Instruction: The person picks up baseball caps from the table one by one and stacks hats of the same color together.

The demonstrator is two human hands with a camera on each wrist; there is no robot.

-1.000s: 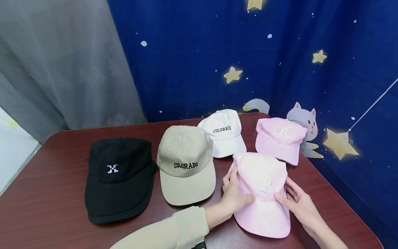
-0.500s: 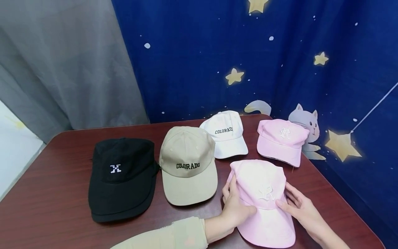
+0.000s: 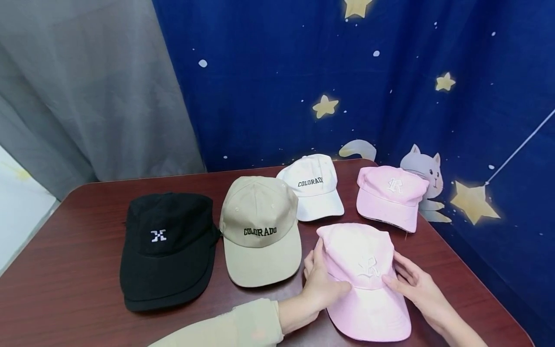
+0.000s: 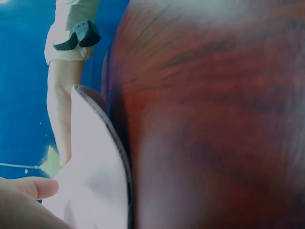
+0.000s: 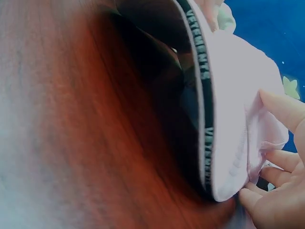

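The left hand [image 3: 320, 285] grips the near pink cap [image 3: 362, 255] at nine o'clock, the right hand [image 3: 418, 286] at three. It lies at four o'clock on the bench [image 3: 56, 241], the tan cap [image 3: 259, 226] at its ten.

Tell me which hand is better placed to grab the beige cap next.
Likely the left hand, nearer the beige cap; the right hand holds the front pink cap from the far side.
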